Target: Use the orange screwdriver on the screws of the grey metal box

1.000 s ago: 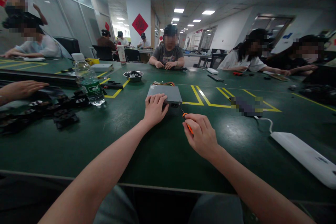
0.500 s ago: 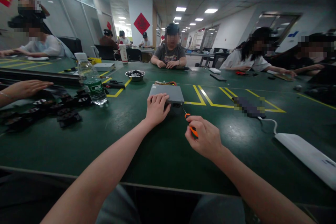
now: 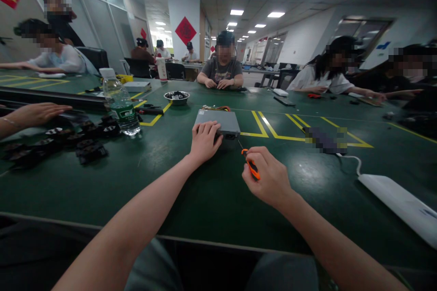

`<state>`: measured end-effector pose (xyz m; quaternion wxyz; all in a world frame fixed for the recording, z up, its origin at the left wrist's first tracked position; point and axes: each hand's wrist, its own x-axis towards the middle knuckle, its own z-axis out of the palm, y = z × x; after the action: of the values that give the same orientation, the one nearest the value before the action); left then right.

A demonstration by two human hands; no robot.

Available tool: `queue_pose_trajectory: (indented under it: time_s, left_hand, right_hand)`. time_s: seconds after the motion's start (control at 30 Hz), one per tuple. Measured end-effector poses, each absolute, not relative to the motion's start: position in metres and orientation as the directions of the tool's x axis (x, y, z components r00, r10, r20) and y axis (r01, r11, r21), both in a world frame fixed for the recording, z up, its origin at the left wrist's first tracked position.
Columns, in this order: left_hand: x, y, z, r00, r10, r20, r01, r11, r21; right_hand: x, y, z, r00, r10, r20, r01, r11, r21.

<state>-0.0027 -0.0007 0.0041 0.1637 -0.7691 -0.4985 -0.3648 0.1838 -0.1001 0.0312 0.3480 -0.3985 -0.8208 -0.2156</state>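
Observation:
A flat grey metal box (image 3: pixel 222 121) lies on the green table (image 3: pixel 205 191), with coloured wires at its far edge. My left hand (image 3: pixel 204 141) rests on the box's near left corner, fingers curled over its top. My right hand (image 3: pixel 268 176) is closed round an orange-handled screwdriver (image 3: pixel 251 168). Its thin shaft points toward the box's near right corner, and the tip sits a little short of the box.
A water bottle (image 3: pixel 119 104) and several black parts (image 3: pixel 85 145) lie to the left, near a co-worker's hand (image 3: pixel 34 113). A metal bowl (image 3: pixel 176 97) stands behind the box. A white device (image 3: pixel 399 202) with a cable lies at the right. Several people sit around the table.
My right hand has drawn the screwdriver slightly back from the box and turned it in its fingers. My left hand stays on the box.

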Motion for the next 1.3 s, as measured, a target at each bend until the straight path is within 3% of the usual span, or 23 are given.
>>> queue_pose_trajectory:
  time_s: [0.17, 0.23, 0.43, 0.63, 0.8, 0.87, 1.1, 1.3]
  left_hand:
    - [-0.003, 0.0, 0.003, 0.232, 0.644, 0.729, 0.886, -0.449, 0.115]
    - [-0.003, 0.0, 0.003, 0.231, 0.644, 0.729, 0.886, -0.449, 0.116]
    - [-0.003, 0.0, 0.003, 0.24, 0.641, 0.729, 0.886, -0.451, 0.105]
    - [-0.003, 0.0, 0.003, 0.235, 0.649, 0.724, 0.887, -0.447, 0.112]
    - [-0.003, -0.001, 0.004, 0.237, 0.649, 0.723, 0.886, -0.45, 0.113]
    - [-0.003, -0.001, 0.004, 0.235, 0.647, 0.726, 0.885, -0.451, 0.116]
    - [-0.003, -0.001, 0.003, 0.235, 0.644, 0.728, 0.885, -0.452, 0.115]
    - [-0.003, -0.001, 0.004, 0.232, 0.648, 0.725, 0.883, -0.453, 0.122]
  right_hand:
    - [0.191, -0.104, 0.041, -0.287, 0.657, 0.697, 0.937, 0.342, 0.064]
    - [0.192, -0.104, 0.041, -0.283, 0.667, 0.689, 0.946, 0.315, 0.083]
    - [0.183, -0.108, 0.04, -0.535, 0.596, 0.598, 0.838, 0.466, 0.284]
    - [0.185, -0.108, 0.038, -0.32, 0.7, 0.638, 0.934, 0.347, 0.088]
    - [0.182, -0.106, 0.039, -0.511, 0.626, 0.59, 0.849, 0.476, 0.23]
    - [0.181, -0.106, 0.04, -0.537, 0.625, 0.566, 0.83, 0.513, 0.22]
    - [0.189, -0.104, 0.038, -0.267, 0.765, 0.586, 0.913, 0.396, -0.101]
    - [0.183, -0.104, 0.038, -0.515, 0.667, 0.539, 0.824, 0.558, 0.097]
